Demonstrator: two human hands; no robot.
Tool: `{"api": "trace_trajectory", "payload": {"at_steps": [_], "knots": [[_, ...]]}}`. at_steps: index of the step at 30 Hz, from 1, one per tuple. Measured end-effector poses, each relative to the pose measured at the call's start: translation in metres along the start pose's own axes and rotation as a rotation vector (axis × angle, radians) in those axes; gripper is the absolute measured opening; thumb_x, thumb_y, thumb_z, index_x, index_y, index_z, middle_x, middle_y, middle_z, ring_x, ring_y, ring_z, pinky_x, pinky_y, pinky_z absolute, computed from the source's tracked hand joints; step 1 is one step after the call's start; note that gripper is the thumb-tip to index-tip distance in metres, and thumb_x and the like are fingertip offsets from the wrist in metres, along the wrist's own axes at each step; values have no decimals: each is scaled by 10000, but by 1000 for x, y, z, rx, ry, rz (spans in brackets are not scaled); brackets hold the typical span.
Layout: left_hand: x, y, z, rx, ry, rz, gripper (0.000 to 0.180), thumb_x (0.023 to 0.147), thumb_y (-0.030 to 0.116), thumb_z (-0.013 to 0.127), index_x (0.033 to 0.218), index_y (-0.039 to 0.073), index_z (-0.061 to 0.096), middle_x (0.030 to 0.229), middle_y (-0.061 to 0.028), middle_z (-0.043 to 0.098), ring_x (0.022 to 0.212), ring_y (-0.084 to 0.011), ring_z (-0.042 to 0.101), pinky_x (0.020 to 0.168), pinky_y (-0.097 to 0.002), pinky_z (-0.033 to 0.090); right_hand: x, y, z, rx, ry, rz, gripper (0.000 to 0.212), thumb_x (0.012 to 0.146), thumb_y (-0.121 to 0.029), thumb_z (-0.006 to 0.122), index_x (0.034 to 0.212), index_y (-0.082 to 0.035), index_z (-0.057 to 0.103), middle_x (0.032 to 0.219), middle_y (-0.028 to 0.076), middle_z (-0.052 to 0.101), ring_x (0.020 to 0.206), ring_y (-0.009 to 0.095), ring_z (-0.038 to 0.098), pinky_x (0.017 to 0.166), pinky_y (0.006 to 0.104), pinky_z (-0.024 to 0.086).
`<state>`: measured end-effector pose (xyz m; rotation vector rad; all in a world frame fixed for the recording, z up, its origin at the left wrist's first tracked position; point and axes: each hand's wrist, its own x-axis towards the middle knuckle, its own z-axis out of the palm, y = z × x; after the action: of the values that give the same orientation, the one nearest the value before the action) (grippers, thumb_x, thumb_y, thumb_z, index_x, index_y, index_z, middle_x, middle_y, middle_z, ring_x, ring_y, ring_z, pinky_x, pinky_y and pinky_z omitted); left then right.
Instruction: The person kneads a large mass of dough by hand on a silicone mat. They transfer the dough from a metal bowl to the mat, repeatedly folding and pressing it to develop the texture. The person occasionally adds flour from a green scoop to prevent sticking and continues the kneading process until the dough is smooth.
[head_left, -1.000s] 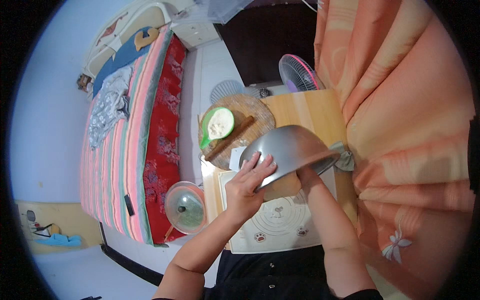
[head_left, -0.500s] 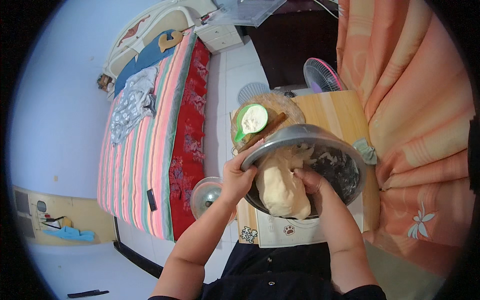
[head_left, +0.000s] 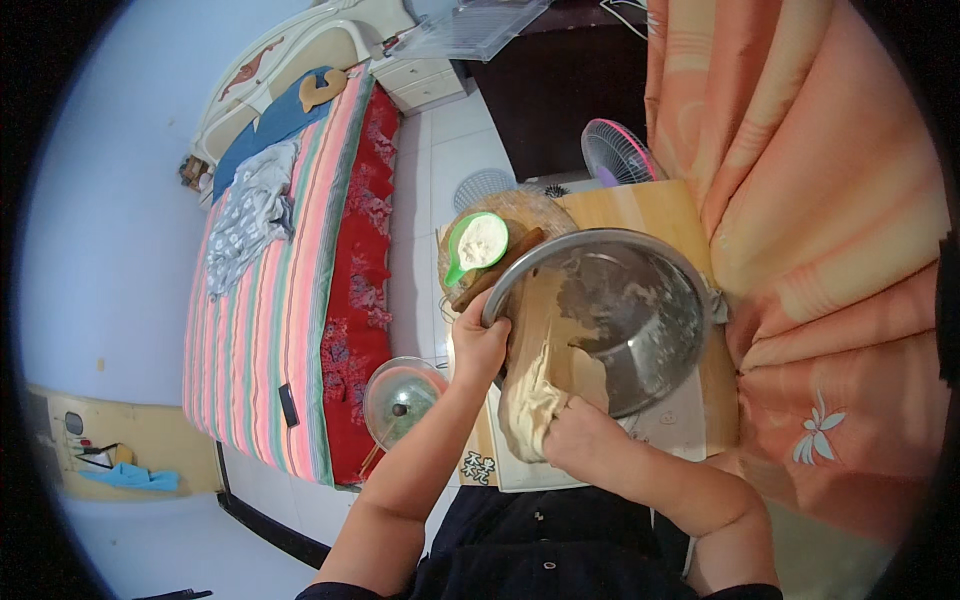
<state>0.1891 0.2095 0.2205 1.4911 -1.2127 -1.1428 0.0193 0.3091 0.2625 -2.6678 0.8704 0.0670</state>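
Observation:
A large metal bowl (head_left: 652, 345), its inside smeared with dough and flour residue, is held tilted over the near part of the wooden table (head_left: 640, 205). My left hand (head_left: 480, 345) grips its left rim, thumb on the inner side. At the bowl's near left edge, a pale lump of dough (head_left: 530, 408) hangs partly over the rim. My right hand (head_left: 582, 435) is closed on the dough's right side, its fingertips hidden in it. Beyond the bowl, a green scoop (head_left: 480, 242) of white flour sits on a round wooden board (head_left: 535, 212) beside a brown rolling pin (head_left: 500, 268).
Under the bowl lies a white mat (head_left: 520, 477). Left of the table stands a basin with a clear lid (head_left: 390, 400). A striped bed (head_left: 270, 320) fills the left side; an orange curtain (head_left: 800, 250) hangs close on the right. A fan (head_left: 618, 152) stands behind the table.
My right hand has drawn the dough out of the bowl's middle, toward me and left over the near rim. More of the bowl's inside now shows. My left hand stays on the rim.

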Motion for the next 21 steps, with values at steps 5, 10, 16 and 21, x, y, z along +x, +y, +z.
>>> {"api": "trace_trajectory", "payload": {"at_steps": [5,10,16,21], "knots": [[-28,13,14,306,-103,489,600,663,-174,511,1201,64,631,1281,-142,598,1279,-273,499,1049,-346,410,-48,8,57,-153,129,425,549,780,-156,626,1273,54,503,1345,253,475,1215,303,503,1070,419,328],[-44,24,23,352,-174,552,618,647,-204,490,1199,41,620,1309,-138,580,1324,-301,445,1106,-374,331,-62,29,37,698,553,759,882,731,-283,735,1406,77,297,1475,304,261,1354,393,325,1110,459,290],[-34,46,43,358,-233,545,640,641,-206,487,1209,55,623,1317,-137,574,1332,-306,429,1101,-364,341,85,121,87,584,463,653,985,707,-379,737,1471,-56,205,1459,334,253,1282,427,413,1071,428,370],[-14,28,17,218,-101,317,642,682,-167,440,1260,66,597,1305,-121,590,1341,-247,424,1091,-306,313,108,86,41,779,413,583,802,715,-299,690,1420,-126,350,1282,202,560,1118,359,576,962,421,469]]}}
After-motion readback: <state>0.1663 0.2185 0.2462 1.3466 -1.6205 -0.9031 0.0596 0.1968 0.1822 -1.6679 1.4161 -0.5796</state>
